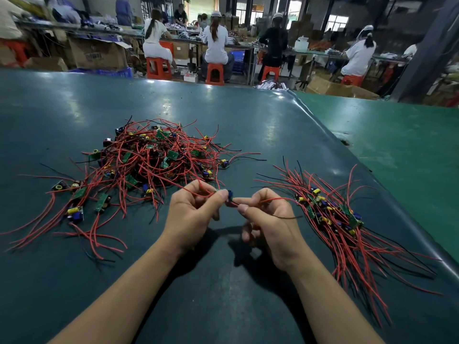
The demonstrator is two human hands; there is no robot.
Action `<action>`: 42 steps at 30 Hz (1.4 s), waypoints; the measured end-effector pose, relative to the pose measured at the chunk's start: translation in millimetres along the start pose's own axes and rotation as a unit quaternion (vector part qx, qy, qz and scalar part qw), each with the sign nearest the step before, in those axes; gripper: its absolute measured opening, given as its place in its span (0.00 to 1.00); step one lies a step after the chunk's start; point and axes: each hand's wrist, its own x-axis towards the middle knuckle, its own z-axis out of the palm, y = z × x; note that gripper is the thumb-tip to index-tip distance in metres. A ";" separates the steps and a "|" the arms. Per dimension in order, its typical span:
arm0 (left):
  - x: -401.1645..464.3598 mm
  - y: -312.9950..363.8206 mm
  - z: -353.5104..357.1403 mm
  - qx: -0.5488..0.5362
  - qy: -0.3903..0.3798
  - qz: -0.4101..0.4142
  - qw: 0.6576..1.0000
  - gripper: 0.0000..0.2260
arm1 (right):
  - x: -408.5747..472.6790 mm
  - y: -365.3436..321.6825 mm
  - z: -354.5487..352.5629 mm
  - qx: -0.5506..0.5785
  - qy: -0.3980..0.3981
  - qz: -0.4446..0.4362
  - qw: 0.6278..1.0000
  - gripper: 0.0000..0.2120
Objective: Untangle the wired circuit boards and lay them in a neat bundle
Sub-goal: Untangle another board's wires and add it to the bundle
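A tangled heap of small green circuit boards with red and black wires (159, 157) lies on the dark green table (74, 108), ahead and to the left. A straighter bundle of wired boards (332, 214) lies to the right, its wires running diagonally. Between the two, my left hand (191, 212) pinches one small circuit board with a blue capacitor (229, 194). My right hand (265, 219) pinches that board's red wire (275, 199) just beside it, and a black wire trails right from its fingers. Another red wire of the board loops back over my left hand toward the heap.
A few loose wired boards (74, 212) lie spread at the left of the heap. The table's right edge (387, 184) borders a lighter green surface (409, 145). Beyond the far edge, several people sit on red stools (214, 73) at other benches among cardboard boxes.
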 end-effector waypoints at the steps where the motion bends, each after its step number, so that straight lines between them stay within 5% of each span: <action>1: 2.0 -0.3 -0.4 -0.011 0.021 -0.008 1.000 0.09 | 0.6 -1.5 -0.9 0.005 0.009 -0.003 1.000 0.15; 6: 7.0 1.9 -4.8 -0.093 0.087 -0.038 0.991 0.10 | 3.9 -10.5 -9.1 0.136 0.121 -0.024 0.983 0.13; 8: 6.8 1.8 -5.0 -0.095 0.101 -0.027 0.990 0.09 | 5.6 -9.9 -8.8 0.151 0.132 0.000 0.980 0.10; 10: 5.4 0.7 -2.6 -0.071 0.102 -0.007 0.992 0.08 | 5.0 -8.6 -5.7 0.112 0.101 0.043 0.988 0.16; 14: 1.2 3.5 3.1 -0.056 0.067 -0.002 0.996 0.08 | 0.8 -1.3 3.9 0.028 0.006 0.065 0.997 0.13; 17: -1.8 4.0 3.8 -0.030 0.018 -0.015 0.999 0.10 | 1.6 1.9 5.4 0.025 0.036 0.040 0.998 0.04; 22: -9.8 5.8 8.1 0.075 -0.063 -0.002 0.995 0.12 | 2.5 -1.8 2.8 0.033 0.078 0.046 0.995 0.06; 33: -12.2 7.7 7.4 0.129 -0.062 0.008 0.990 0.14 | 4.2 3.7 7.7 -0.047 0.113 0.008 0.992 0.12; 42: -11.7 11.2 5.2 0.105 -0.060 -0.012 0.993 0.14 | 9.3 -3.3 -3.4 0.060 0.194 -0.016 0.979 0.15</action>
